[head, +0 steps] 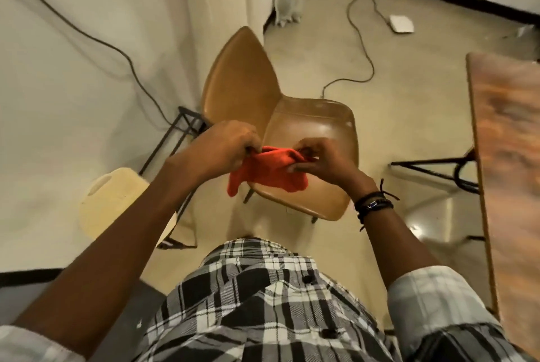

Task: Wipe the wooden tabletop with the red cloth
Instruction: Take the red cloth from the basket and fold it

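Both hands hold the cloth (pixel 267 171) over the chair (pixel 309 139) seat, in front of the person. The left hand (pixel 222 148) has curled fingers clamped on the cloth's left end; the right hand (pixel 324 161) pinches its right end, so the cloth stretches left to right between them, with slack hanging below. The table (pixel 508 139) lies well to the right, along the scene's right edge, untouched. The right hand is nearer it, so the cloth must travel rightward to start wiping.

The wooden counter (pixel 508 157) stands on the beige floor (pixel 403 104), near a tan chair (pixel 309 128) and a loose cable (pixel 362 43).
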